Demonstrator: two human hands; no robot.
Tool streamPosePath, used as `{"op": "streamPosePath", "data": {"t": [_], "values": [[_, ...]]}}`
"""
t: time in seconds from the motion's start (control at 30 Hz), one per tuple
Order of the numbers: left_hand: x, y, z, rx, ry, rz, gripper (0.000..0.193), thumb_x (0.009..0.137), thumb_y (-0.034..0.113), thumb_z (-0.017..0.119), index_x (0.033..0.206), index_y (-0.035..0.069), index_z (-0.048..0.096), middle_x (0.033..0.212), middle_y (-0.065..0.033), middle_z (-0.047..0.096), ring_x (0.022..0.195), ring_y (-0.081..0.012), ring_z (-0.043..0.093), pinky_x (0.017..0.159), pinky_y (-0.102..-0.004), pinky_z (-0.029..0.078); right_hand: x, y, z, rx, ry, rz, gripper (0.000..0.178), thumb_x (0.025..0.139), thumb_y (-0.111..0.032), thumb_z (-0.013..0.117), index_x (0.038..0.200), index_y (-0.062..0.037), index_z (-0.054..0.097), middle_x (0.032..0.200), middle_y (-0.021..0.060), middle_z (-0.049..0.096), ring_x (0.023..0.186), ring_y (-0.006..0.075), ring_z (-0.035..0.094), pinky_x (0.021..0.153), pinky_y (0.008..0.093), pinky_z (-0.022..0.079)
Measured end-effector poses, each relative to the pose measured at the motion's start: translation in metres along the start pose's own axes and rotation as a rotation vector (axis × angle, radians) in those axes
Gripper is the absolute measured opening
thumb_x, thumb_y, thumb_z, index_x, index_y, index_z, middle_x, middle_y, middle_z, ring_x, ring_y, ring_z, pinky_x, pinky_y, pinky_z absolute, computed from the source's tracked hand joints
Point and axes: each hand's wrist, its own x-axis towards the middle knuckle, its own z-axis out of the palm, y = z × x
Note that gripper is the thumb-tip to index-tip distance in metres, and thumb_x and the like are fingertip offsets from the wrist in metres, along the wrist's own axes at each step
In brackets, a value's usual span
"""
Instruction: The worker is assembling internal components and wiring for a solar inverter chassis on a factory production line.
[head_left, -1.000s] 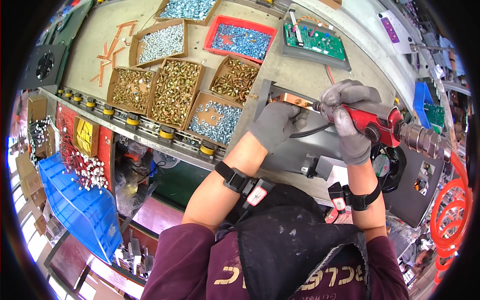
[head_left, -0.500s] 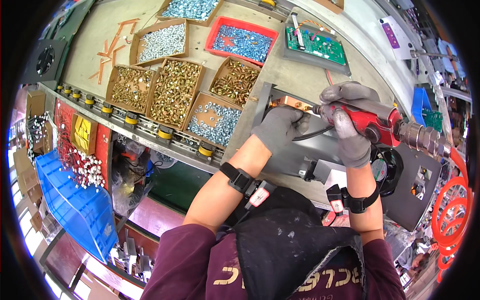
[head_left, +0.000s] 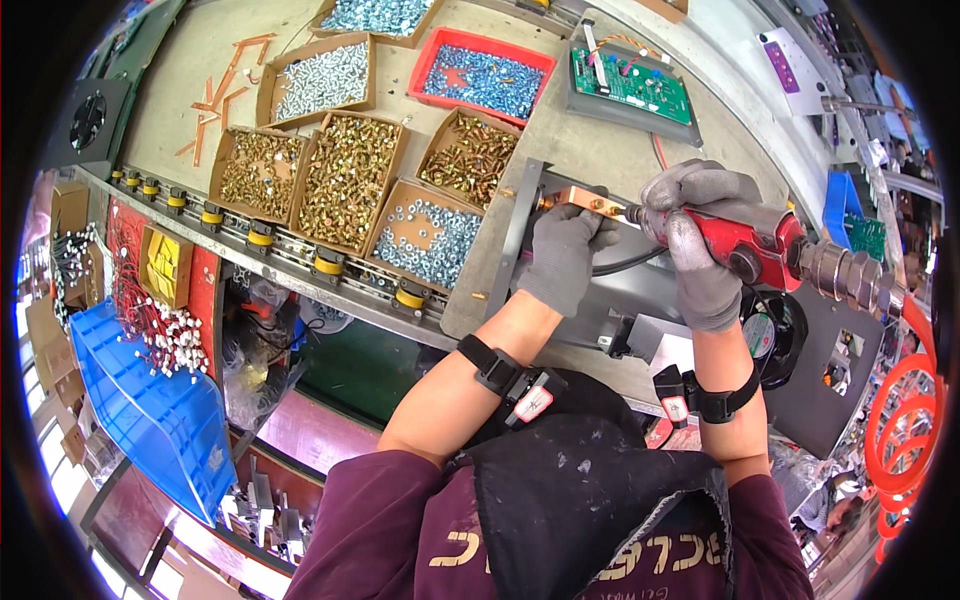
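From the left, we see a dark panel, then a pale worktop spreading across the middle, a rail of yellow-and-black rollers along its near edge. A grey metal casing lies on it before us, and an orange coiled hose hangs at far right.

We count two fans, one in the panel and one near our right forearm; six cardboard trays and one red tray; and one green circuit board on a grey plate.

At lower left stand a tilted blue crate and a small box of yellow pieces. Going rightward over the worktop, the cardboard trays hold brassy screws, silvery screws, brassy screws, bluish hardware at the back, silvery nuts and brassy screws; the red tray holds bluish hardware. Farther right is a blue bin.

Our left hand, gloved, has its fingers narrowed about a copper bar at the casing's left end. Our right hand's fingers wrap a red power tool, its tip at the bar's right end; we cannot tell whether they touch.
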Motion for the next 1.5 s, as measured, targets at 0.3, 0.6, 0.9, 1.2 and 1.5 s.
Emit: {"op": "streamPosePath", "data": {"t": [0.3,0.6,0.9,1.2,1.5], "values": [[-0.002,0.006,-0.007,-0.065,-0.066,-0.06,0.02,0.095,0.003,0.045,0.111,-0.004,0.055,0.101,-0.0128,0.062,0.084,-0.0187,0.063,0.075,-0.028,0.056,0.005,-0.006,0.002,0.081,-0.001,-0.051,0.019,0.077,0.012,0.06,0.09,-0.002,0.058,0.087,0.0087,0.063,0.08,0.0159,0.063,0.071,0.0283,0.052],[-0.008,0.007,-0.008,-0.089,-0.106,-0.029,0.022,0.096,0.004,0.042,0.112,-0.004,0.054,0.104,-0.0119,0.061,0.089,-0.0174,0.063,0.077,-0.0287,0.057,0.002,-0.005,0.003,0.157,0.043,0.02,0.018,0.083,0.007,0.057,0.096,-0.0047,0.053,0.088,0.0076,0.06,0.079,0.0152,0.059,0.067,0.0288,0.05],[-0.007,0.005,-0.008,-0.155,-0.199,-0.089,0.025,0.095,0.004,0.04,0.114,-0.005,0.054,0.113,-0.0173,0.06,0.103,-0.0242,0.062,0.09,-0.0343,0.055,0.005,-0.001,-0.004,0.041,-0.042,-0.043,0.025,0.083,-0.001,0.059,0.106,-0.0069,0.048,0.095,0.0131,0.06,0.083,0.0217,0.059,0.067,0.0341,0.051],[-0.015,0.01,-0.02,-0.168,-0.297,-0.154,0.029,0.095,0.002,0.038,0.12,-0.012,0.044,0.126,-0.026,0.05,0.124,-0.0342,0.05,0.104,-0.0409,0.047,0.001,-0.006,-0.008,0.023,0.109,0.165,0.031,0.082,-0.002,0.061,0.111,-0.0043,0.049,0.101,0.0163,0.063,0.09,0.0237,0.062,0.079,0.0373,0.054],[0.009,0.0,-0.006,0.054,0.09,-0.239,0.015,0.099,0.007,0.043,0.104,-0.004,0.051,0.093,-0.0114,0.059,0.067,-0.0129,0.054,0.055,-0.0238,0.048,0.004,-0.009,-0.007,0.074,0.098,0.128,0.031,0.082,-0.003,0.061,0.111,-0.0031,0.05,0.1,0.0168,0.064,0.091,0.0252,0.063,0.084,0.0392,0.052]]}}
